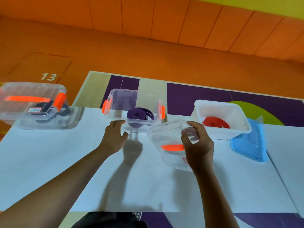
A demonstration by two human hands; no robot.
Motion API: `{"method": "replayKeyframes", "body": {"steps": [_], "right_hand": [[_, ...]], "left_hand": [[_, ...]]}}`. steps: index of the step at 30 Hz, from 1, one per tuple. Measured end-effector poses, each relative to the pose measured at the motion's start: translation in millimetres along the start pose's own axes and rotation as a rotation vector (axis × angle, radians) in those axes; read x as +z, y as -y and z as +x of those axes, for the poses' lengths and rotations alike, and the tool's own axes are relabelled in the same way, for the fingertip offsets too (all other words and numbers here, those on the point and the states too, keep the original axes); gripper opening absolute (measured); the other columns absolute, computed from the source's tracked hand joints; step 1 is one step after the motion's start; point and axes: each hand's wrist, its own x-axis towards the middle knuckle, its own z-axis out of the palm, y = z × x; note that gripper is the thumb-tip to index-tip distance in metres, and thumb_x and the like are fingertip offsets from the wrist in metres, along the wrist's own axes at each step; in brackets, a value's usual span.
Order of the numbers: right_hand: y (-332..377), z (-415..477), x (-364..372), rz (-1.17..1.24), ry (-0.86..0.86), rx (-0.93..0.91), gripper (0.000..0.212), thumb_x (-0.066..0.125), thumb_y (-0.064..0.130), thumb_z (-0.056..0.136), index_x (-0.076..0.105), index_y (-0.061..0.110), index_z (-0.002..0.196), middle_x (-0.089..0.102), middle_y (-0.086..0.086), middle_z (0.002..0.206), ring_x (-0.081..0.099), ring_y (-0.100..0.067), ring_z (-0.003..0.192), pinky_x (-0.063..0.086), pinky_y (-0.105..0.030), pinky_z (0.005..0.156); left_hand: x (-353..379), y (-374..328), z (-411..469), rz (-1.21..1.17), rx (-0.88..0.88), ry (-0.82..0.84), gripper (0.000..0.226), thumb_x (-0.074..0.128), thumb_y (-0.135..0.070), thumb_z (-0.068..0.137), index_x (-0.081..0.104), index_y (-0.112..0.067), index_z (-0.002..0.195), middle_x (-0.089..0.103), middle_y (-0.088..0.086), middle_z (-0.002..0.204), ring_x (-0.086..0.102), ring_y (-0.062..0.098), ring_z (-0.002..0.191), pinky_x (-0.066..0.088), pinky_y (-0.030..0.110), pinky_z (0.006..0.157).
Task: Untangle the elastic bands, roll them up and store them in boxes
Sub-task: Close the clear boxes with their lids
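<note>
An orange floor and padded wall lay behind a white table (49, 162). At its far edge stood an open clear box (113, 102). Well to the left of it sat a closed clear box (19, 116), to the right a white box (230, 134), and beyond that a blue lid (250, 145). Just in front of the open box and to its right hung a clear lid (166, 134), blurred. It looked light, stiff and slick, best gripped by its rim. A rolled purple band (136, 114) lay inside the open box and a red band (215, 123) in the white one; both looked soft and springy, likely to uncoil.

The right hand (199, 145) was curled round the clear lid's edge. The left hand (113, 139) reached to the open box's near wall, fingers loosely spread and holding nothing.
</note>
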Motion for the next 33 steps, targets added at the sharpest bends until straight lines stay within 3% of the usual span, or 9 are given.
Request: {"method": "replayKeyframes", "body": {"steps": [3, 6, 9, 12, 15, 19, 23, 27, 33], "right_hand": [[5, 13, 0, 0.168, 0.022, 0.156, 0.022, 0.070, 0.013, 0.092, 0.069, 0.022, 0.112, 0.071, 0.011, 0.087, 0.066, -0.004, 0.080, 0.053, -0.020, 0.072], [3, 21, 8, 0.320, 0.044, 0.324, 0.021, 0.069, 0.016, 0.094, 0.071, 0.023, 0.114, 0.077, 0.004, 0.091, 0.073, -0.012, 0.086, 0.058, -0.029, 0.071], [4, 29, 27, 0.427, 0.056, 0.480, 0.024, 0.070, 0.017, 0.093, 0.069, 0.023, 0.116, 0.078, 0.007, 0.089, 0.075, -0.013, 0.087, 0.059, -0.029, 0.069], [2, 40, 58, 0.394, 0.010, 0.593, 0.026, 0.074, 0.028, 0.090, 0.062, 0.027, 0.113, 0.076, 0.005, 0.093, 0.074, -0.021, 0.086, 0.061, -0.038, 0.078], [-1, 54, 93, 0.332, -0.029, 0.646, 0.027, 0.072, 0.039, 0.087, 0.059, 0.022, 0.104, 0.072, -0.005, 0.104, 0.072, -0.025, 0.079, 0.060, -0.048, 0.083], [2, 70, 137, 0.115, 0.132, 0.599, 0.060, 0.054, 0.056, 0.078, 0.060, 0.027, 0.131, 0.064, -0.015, 0.123, 0.062, -0.039, 0.110, 0.049, -0.055, 0.101], [8, 84, 165, 0.079, 0.240, 0.553, 0.063, 0.059, 0.016, 0.095, 0.036, 0.012, 0.154, 0.048, -0.020, 0.144, 0.048, -0.040, 0.130, 0.039, -0.044, 0.110], [2, 105, 190, 0.001, 0.216, 0.522, 0.052, 0.060, 0.016, 0.092, 0.042, 0.009, 0.140, 0.059, -0.017, 0.135, 0.053, -0.043, 0.122, 0.045, -0.046, 0.100], [-18, 133, 215, -0.202, 0.289, 0.403, 0.049, 0.046, 0.033, 0.087, 0.056, 0.013, 0.130, 0.068, -0.015, 0.119, 0.061, -0.042, 0.106, 0.051, -0.050, 0.094]], "left_hand": [[4, 1, -18, -0.160, -0.165, 0.073, 0.049, 0.057, -0.016, 0.099, 0.046, -0.016, 0.146, 0.048, 0.011, 0.143, 0.054, 0.025, 0.115, 0.040, 0.031, 0.097], [8, 16, -29, -0.341, -0.324, 0.165, 0.050, 0.059, -0.017, 0.097, 0.047, -0.017, 0.145, 0.057, 0.006, 0.138, 0.060, 0.027, 0.116, 0.041, 0.027, 0.086], [-1, 22, -38, -0.553, -0.384, 0.168, 0.046, 0.064, -0.018, 0.088, 0.055, -0.016, 0.133, 0.071, 0.008, 0.108, 0.067, 0.026, 0.092, 0.046, 0.028, 0.074], [-17, 27, -39, -0.742, -0.385, 0.040, 0.049, 0.068, -0.023, 0.079, 0.058, -0.015, 0.127, 0.069, 0.018, 0.100, 0.069, 0.024, 0.078, 0.054, 0.034, 0.080], [-33, 33, -28, -0.807, -0.342, -0.105, 0.030, 0.068, -0.009, 0.095, 0.059, -0.019, 0.123, 0.067, 0.021, 0.101, 0.070, 0.033, 0.078, 0.057, 0.050, 0.092], [-47, 31, 0, -0.750, -0.329, -0.242, 0.028, 0.064, -0.006, 0.097, 0.052, -0.011, 0.121, 0.067, 0.026, 0.102, 0.069, 0.039, 0.079, 0.058, 0.055, 0.087], [-56, 28, 33, -0.503, -0.298, -0.283, 0.025, 0.061, -0.017, 0.099, 0.054, -0.020, 0.122, 0.070, 0.008, 0.106, 0.071, 0.033, 0.089, 0.056, 0.049, 0.091], [-64, 28, 66, -0.353, -0.280, -0.292, 0.036, 0.063, -0.015, 0.096, 0.060, -0.014, 0.131, 0.060, 0.004, 0.118, 0.063, 0.029, 0.104, 0.047, 0.035, 0.095], [-56, 42, 103, -0.204, -0.246, -0.288, 0.037, 0.071, -0.018, 0.091, 0.067, -0.013, 0.127, 0.062, 0.014, 0.127, 0.057, 0.033, 0.119, 0.046, 0.050, 0.107]]}}
